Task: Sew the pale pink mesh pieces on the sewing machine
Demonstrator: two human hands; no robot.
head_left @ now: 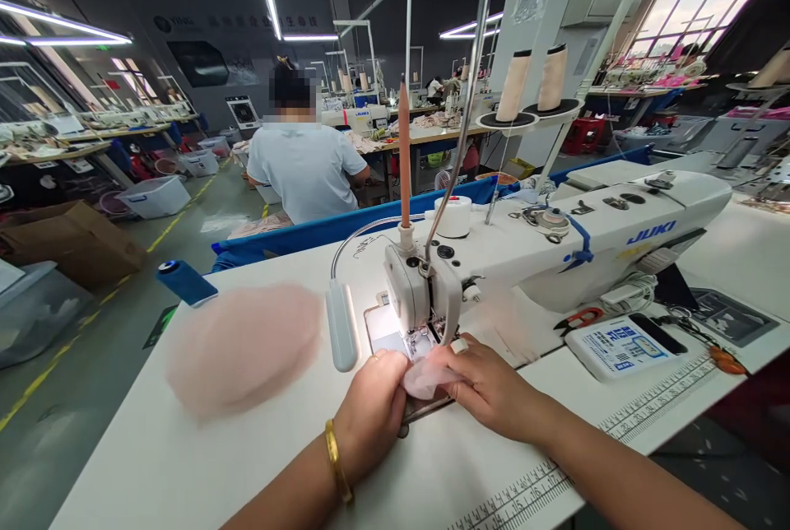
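Right hand (487, 378) grip pinched closed on sheer fabric (423, 380), just in front of the sewing machine (494, 244) needle area; left hand (378, 394) curled at its edge, fingertips hidden, hold unclear. Sewing looks underway; no finished seam visible, remainder unknown. Pink cloth (247, 349) lies left on worktop (141, 472), done or waiting unclear.

- reaching up from the lower left with the left forearm (287, 476), bare and slanting toward the middle
- holding the left hand (374, 394) low, with its back turned upward and its fingers curled under, mostly hidden
- reaching in from the lower right with the bare right forearm (623, 464)
- angling the right hand (494, 386) inward, pinching between thumb and fingers
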